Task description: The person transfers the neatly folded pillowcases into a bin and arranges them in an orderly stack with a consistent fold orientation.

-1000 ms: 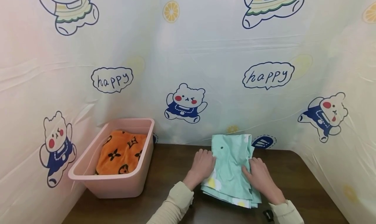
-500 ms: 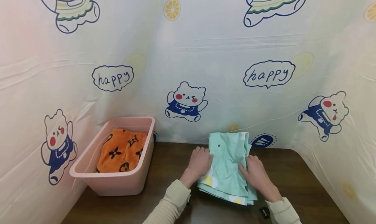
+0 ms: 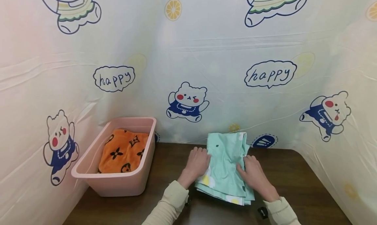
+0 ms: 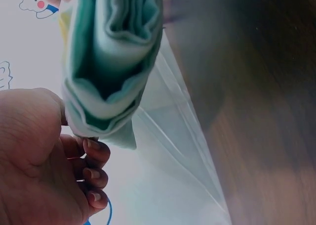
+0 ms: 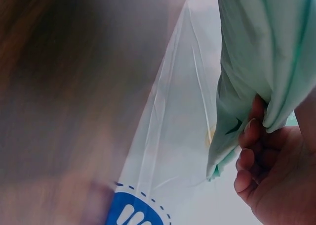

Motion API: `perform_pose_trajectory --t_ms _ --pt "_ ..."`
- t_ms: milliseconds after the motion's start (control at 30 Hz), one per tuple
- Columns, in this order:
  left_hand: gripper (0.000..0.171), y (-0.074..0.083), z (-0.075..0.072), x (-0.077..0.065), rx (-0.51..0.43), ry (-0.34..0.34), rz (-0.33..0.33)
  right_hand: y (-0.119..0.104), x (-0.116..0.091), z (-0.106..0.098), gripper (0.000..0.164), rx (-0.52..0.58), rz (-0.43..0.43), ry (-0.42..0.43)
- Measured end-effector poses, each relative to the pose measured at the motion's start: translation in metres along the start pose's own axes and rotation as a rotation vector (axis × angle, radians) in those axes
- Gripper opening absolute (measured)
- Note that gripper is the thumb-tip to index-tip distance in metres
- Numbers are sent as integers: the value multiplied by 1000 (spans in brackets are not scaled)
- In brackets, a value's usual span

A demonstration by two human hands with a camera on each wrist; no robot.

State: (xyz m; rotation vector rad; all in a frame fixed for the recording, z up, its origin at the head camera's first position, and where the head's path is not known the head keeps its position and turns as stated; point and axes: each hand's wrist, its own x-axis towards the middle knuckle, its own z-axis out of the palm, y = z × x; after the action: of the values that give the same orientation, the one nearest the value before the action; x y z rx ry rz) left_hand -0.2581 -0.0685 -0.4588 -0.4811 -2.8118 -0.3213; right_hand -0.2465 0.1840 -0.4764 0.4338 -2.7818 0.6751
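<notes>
A folded mint-green cloth [image 3: 224,166] with white-and-yellow flower prints is held up between both hands, at the right-centre of the head view. My left hand [image 3: 198,162] grips its left edge, and my right hand [image 3: 257,172] grips its right edge. In the left wrist view, stacked folds of the cloth [image 4: 116,71] face the camera, and the left fingers [image 4: 96,178] curl beside its lower end. The right wrist view has the right fingers [image 5: 252,136] curled against the cloth's edge [image 5: 247,71]; the right thumb is hidden there.
A pink plastic tub [image 3: 120,184] stands on the left of the dark wooden table [image 3: 291,179], with an orange cloth [image 3: 122,151] with black motifs inside. A pale curtain [image 3: 229,64] printed with bears hangs around the back and sides.
Both hands have shifted a little to the left together with the mint-green cloth. Their hold on it looks the same, and the tub stays in place.
</notes>
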Motion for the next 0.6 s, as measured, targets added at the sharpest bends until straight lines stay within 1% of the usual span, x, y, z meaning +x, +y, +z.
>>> perform_pose_trajectory --t_ms 133,333,600 --pt "35 -1 -3 0 5 -7 -9 -3 1 0 25 -1 -9 10" --pt "35 -4 -10 -2 23 3 -9 -9 1 0 22 6 -19 22" --pt "34 -11 -15 -4 29 13 -21 -16 2 -2 25 13 -36 39"
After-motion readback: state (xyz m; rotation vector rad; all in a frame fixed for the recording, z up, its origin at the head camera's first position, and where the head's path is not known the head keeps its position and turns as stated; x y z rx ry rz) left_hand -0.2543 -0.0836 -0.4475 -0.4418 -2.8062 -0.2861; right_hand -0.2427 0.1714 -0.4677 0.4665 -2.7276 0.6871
